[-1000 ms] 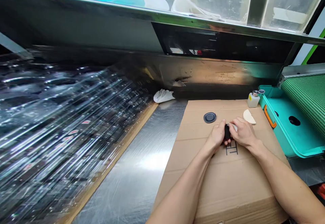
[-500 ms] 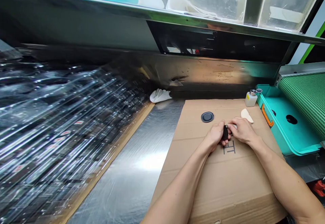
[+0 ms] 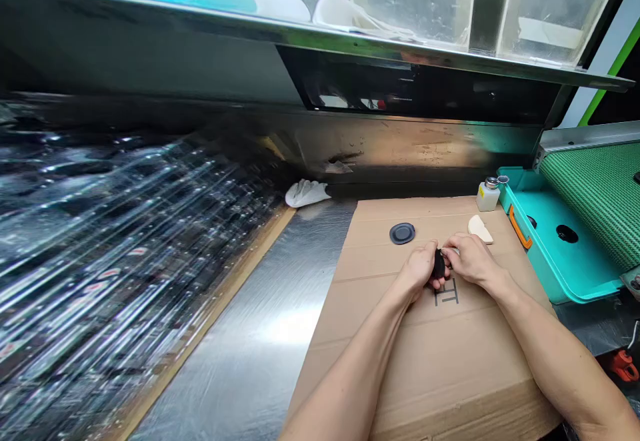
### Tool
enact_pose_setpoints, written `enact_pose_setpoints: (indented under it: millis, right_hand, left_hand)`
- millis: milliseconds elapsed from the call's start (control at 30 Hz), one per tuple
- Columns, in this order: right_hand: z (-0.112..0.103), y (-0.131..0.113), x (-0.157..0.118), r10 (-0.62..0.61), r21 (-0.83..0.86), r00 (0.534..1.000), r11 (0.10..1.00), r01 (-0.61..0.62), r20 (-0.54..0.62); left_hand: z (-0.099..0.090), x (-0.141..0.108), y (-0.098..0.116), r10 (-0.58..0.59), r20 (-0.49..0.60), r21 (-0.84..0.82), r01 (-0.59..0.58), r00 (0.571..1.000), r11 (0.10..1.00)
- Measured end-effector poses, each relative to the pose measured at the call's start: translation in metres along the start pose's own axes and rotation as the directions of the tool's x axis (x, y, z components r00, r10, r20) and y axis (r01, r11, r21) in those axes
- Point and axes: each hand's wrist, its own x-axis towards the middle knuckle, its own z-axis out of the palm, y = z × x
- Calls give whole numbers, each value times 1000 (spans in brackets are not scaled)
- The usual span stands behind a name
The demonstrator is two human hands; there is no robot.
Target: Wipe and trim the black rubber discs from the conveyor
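Observation:
My left hand [image 3: 419, 270] is closed around a small black part [image 3: 439, 265] with a rounded edge, held just above the cardboard [image 3: 390, 367]. Right beside it, my right hand [image 3: 471, 258] has its fingers pinched together at the part's right edge. What those fingers grip is mostly hidden; a bit of something pale shows there. A dark grey round disc [image 3: 402, 233] with a raised rim lies on the cardboard beyond my left hand. Behind my right hand rests a cream half-round piece [image 3: 480, 229].
A white bottle with a metal top [image 3: 488, 197] stands at the back, beside a teal tray [image 3: 563, 286] holding black round pieces. Above the tray runs a green conveyor belt [image 3: 595, 174]. Plastic-wrapped stacks [image 3: 125, 261] fill the left; a white glove [image 3: 307, 193] lies near them.
The view has shifted slightly, so things sit a little further left. Both hands stay together at the black part; the pale item at my right fingers shows less now.

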Motion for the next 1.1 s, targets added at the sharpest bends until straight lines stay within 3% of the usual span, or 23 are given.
enact_pose_setpoints:
  millis: [300,633,833,1000,1100]
  right_hand:
    - [1,10,3,-23,80,999,996,25,-29]
    - [-2,6,1,7,35,997,999,-10,71]
    - [4,4,2,16,0,1000,1000,-16,-18]
    - [1,6,1,-10,-9,997,1000,10,81]
    - [2,7,1,-2,3,999,1000,2,39]
  left_hand:
    - [-1,1,6,-91,9,-30,92,996,995]
    - [1,-2,6,-50,-17,20,50,999,999]
    - [1,0,5,-50,-10,35,50,999,998]
    - [0,0,3,-58,-15,46,58,998,997]
    - [1,-1,2,-37,-23,70,39,999,997]
